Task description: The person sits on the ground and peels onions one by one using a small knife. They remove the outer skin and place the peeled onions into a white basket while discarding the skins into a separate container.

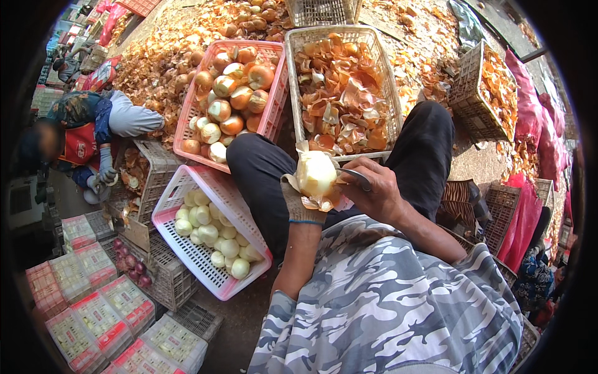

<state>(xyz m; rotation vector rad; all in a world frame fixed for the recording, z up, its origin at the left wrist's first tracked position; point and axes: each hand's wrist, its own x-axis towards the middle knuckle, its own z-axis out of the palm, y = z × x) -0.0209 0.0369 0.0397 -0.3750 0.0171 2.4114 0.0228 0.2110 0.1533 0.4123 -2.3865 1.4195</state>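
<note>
A partly peeled onion (317, 174) rests in my gloved left hand (299, 200), with pale flesh on top and papery skin hanging from its lower edge. My bare right hand (375, 189) grips a knife (356, 176), its blade close to the onion's right side. Just beyond my hands stands a white plastic crate (342, 32) heaped with brown onion skins (343, 93). Left of it, a pink crate (185, 119) holds unpeeled and partly peeled onions (240, 98). Beside my left knee, peeled onions (212, 224) lie in a tilted white-and-pink crate (187, 262).
At left a co-worker (84, 131) in gloves bends over a crate of skins (135, 173). Stacked packed crates (103, 318) fill the lower left, near red onions (133, 264). A tilted crate of skins (481, 98) and pink mesh sacks (537, 117) stand at right. Skins litter the floor.
</note>
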